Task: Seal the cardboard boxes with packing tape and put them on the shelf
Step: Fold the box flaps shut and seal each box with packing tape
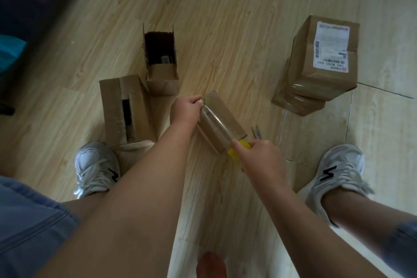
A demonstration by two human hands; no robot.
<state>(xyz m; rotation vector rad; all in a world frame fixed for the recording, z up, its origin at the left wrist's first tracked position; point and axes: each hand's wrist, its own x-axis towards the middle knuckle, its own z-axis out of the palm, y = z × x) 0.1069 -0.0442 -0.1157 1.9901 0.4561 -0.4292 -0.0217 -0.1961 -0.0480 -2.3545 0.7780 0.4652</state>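
A small brown cardboard box sits tilted on the wooden floor between my feet. A strip of clear packing tape runs along its top from end to end. My left hand pinches the tape's far end against the box's upper corner. My right hand grips the yellow tape roll at the box's near end, with the tape stretched taut between both hands.
An open box stands upright behind, and a partly taped box lies to its left. At the right is a sealed stack of boxes with a shipping label. Scissors lie beside the small box. My shoes flank the work.
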